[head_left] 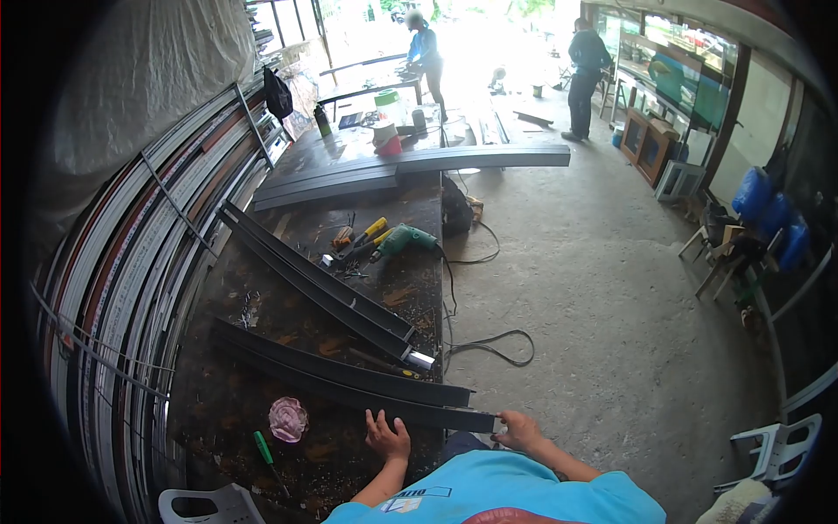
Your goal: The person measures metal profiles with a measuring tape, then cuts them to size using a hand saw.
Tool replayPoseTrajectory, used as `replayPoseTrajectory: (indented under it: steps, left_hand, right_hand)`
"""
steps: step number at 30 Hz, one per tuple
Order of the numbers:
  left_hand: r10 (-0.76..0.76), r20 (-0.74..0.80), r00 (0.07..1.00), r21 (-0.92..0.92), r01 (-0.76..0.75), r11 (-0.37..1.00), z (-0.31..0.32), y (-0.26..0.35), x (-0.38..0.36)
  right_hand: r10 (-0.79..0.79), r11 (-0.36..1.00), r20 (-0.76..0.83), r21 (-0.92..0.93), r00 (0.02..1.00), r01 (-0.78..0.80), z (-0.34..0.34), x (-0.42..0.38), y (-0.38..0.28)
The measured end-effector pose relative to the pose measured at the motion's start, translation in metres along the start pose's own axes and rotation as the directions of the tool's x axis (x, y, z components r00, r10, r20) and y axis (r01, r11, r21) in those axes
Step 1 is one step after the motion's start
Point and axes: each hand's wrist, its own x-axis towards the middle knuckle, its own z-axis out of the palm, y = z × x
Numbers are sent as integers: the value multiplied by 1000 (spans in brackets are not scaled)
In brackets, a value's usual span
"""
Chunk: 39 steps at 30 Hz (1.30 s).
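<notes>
A long dark metal profile [375,411] lies along the near side of the workbench, its right end jutting past the bench edge. My right hand [519,431] is closed on that end, thumb and fingers at its tip. Against the profile's near side, my left hand [389,438] rests with its fingers spread, touching the edge without wrapping round it. Just behind runs a second dark profile [367,377]. To the left of my left hand are a crumpled pink bundle [288,420] and a green-handled screwdriver [264,447].
On the dark workbench [236,367] lie a green drill [406,241], pliers [374,229] and more profiles [319,284]. Long grey bars [489,157] cross its far part. A cable [515,336] loops on the floor. Racked lengths [113,288] line the left. Two people stand farther off.
</notes>
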Motion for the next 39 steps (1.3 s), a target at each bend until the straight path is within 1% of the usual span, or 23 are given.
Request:
replayPoseTrajectory:
  steps: [2,4,5,7,11,13,19,26,32,34,36,38,39]
  left_hand:
    - [-6,18,1000,4,6,1000,-1,1,0]
    - [-7,-5,1000,-51,7,999,-1,2,-1]
    - [-4,-3,1000,-53,4,999,2,1,-2]
    - [-2,-110,994,-38,-2,999,7,-1,-2]
    - [19,-91,996,-1,-19,1000,7,-5,-3]
    - [1,-13,1000,34,-1,999,6,-5,-1]
    - [-5,-18,1000,29,6,1000,6,-4,-1]
    - [-4,-9,1000,50,4,999,1,0,-1]
    - [13,-23,1000,78,-11,997,3,-1,0]
    - [15,-29,999,68,-13,998,4,-1,0]
    - [65,-72,995,17,-64,998,9,-5,4]
    - [43,-34,999,-8,-43,999,-1,3,4]
    - [23,13,1000,25,-23,999,-7,-15,-24]
  right_hand:
    - [-5,1000,-1,-4,1000,5,-1,0,-2]
    - [-66,998,23,-8,998,66,-1,0,-3]
    - [-63,998,20,-8,998,63,1,1,-3]
    - [-124,992,66,3,990,124,9,3,-3]
    - [-139,990,126,32,982,136,13,8,-8]
    - [-120,993,139,7,983,120,7,6,-14]
    - [-80,997,169,10,982,79,7,9,-14]
    - [-63,998,172,20,983,61,9,9,-11]
    - [-89,994,150,69,985,80,10,9,-8]
    - [-85,995,124,54,989,79,11,9,-9]
    - [-130,990,76,63,989,125,19,16,2]
    - [-92,995,44,44,995,90,2,1,-23]
    - [-58,997,89,64,994,53,20,-23,-16]
